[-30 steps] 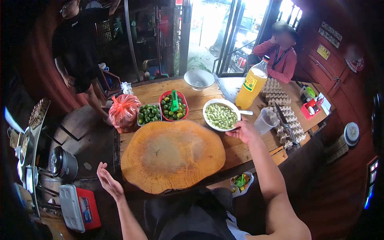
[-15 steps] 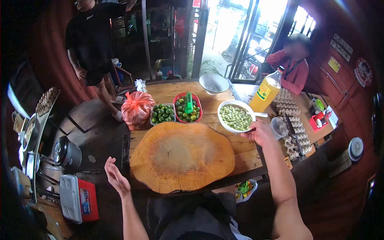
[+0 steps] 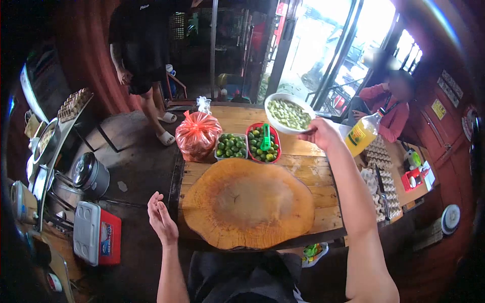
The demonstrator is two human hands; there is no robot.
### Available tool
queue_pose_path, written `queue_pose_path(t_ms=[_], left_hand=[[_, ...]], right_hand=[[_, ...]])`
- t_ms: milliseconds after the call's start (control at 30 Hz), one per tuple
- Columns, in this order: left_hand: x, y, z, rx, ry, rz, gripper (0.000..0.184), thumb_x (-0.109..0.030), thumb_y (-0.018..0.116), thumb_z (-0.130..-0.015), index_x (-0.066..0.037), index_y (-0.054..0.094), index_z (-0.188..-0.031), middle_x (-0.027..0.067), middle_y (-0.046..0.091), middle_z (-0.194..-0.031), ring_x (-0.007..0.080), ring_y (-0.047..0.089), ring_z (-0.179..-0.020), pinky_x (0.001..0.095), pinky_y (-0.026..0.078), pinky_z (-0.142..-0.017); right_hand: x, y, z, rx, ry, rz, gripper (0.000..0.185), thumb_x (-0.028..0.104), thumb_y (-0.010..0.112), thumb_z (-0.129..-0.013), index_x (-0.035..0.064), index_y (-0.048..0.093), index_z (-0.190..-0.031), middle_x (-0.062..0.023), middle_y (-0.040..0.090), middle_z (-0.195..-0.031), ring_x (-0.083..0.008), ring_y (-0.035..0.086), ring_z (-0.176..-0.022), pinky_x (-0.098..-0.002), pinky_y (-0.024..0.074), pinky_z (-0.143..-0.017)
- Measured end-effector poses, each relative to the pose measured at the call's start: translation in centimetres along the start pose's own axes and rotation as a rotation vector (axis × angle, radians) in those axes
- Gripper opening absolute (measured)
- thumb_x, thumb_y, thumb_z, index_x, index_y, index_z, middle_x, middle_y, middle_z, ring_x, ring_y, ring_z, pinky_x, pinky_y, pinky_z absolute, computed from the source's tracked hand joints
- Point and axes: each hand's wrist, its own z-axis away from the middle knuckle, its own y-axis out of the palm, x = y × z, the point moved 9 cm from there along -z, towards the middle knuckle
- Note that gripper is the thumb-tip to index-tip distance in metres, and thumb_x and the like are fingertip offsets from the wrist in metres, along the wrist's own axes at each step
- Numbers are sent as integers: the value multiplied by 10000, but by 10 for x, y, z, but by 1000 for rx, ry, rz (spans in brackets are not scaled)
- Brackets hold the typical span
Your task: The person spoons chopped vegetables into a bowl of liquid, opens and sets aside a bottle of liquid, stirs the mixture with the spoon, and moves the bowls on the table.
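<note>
My right hand [image 3: 322, 134] grips the near right rim of a white bowl [image 3: 277, 124], which is tilted slightly and raised over the far side of the table. Chopped pale green pieces [image 3: 289, 113] fill the bowl. Held in the air left of the round wooden chopping block [image 3: 247, 202], my left hand [image 3: 162, 219] has its fingers extended and nothing in it. Beyond the block stand a clear tub of small green citrus fruits [image 3: 231, 146] and a red basket [image 3: 277, 157] of similar fruits with a green plastic tool [image 3: 265, 137] on top.
An orange plastic bag [image 3: 198, 135] stands at the table's left. To the right are a bottle of yellow liquid [image 3: 362, 134] and egg trays [image 3: 389, 189]. One person stands at the far left; another person sits at the right. A red-and-grey cooler [image 3: 96, 234] is on the floor.
My right hand has lifted the white bowl and carried it away from me, toward the far edge. The grey bowl and spoon seen earlier no longer show. The camera view has shifted.
</note>
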Motion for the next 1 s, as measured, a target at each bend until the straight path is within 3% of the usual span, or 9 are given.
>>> queue_pose_path(t_ms=[200, 400, 467, 500, 733, 1000], left_hand=[[1, 1, 0, 16, 2, -67, 445, -303, 501, -1182, 37, 601, -1451, 165, 641, -1372, 244, 612, -1267, 382, 458, -1118], [-5, 0, -1, 10, -6, -117, 492, -347, 488, -1190, 47, 587, -1467, 150, 659, -1353, 234, 608, -1273, 375, 440, -1137], [-4, 0, 0, 11, 14, -131, 512, -406, 501, -1169, 11, 610, -1446, 175, 656, -1349, 280, 623, -1246, 404, 474, -1090], [-5, 0, 0, 8, -8, -127, 513, -410, 501, -1169, 12, 614, -1438, 175, 656, -1350, 284, 623, -1245, 408, 476, -1086], [-8, 1, -1, 0, 26, -150, 485, -375, 507, -1166, 17, 615, -1431, 179, 663, -1338, 294, 629, -1237, 416, 479, -1089], [-9, 1, -2, 11, 49, -144, 475, -364, 518, -1163, 19, 609, -1429, 183, 663, -1340, 303, 627, -1252, 430, 463, -1122]], right_hand=[[-13, 68, -90, 32, 52, -41, 469, -41, 545, -846, -140, 491, -1301, -321, 690, -1143, -497, 769, -901, -511, 725, -738], [-45, 106, -160, 9, 92, -61, 409, -79, 528, -829, -135, 515, -1233, -335, 676, -1120, -528, 760, -831, -553, 719, -689], [-58, 114, -181, 25, 113, -42, 398, -90, 514, -833, -142, 509, -1227, -339, 665, -1115, -550, 752, -828, -578, 713, -678], [-61, 119, -185, 16, 118, 19, 402, -33, 532, -851, -128, 502, -1241, -333, 677, -1147, -546, 754, -896, -578, 708, -760], [-91, 136, -213, 49, 141, 43, 438, -67, 531, -816, -122, 499, -1250, -323, 671, -1166, -521, 750, -919, -632, 697, -797], [-116, 139, -230, -36, 229, 32, 511, -179, 465, -841, -144, 473, -1350, -349, 612, -1291, -597, 720, -1000, -720, 666, -820]])
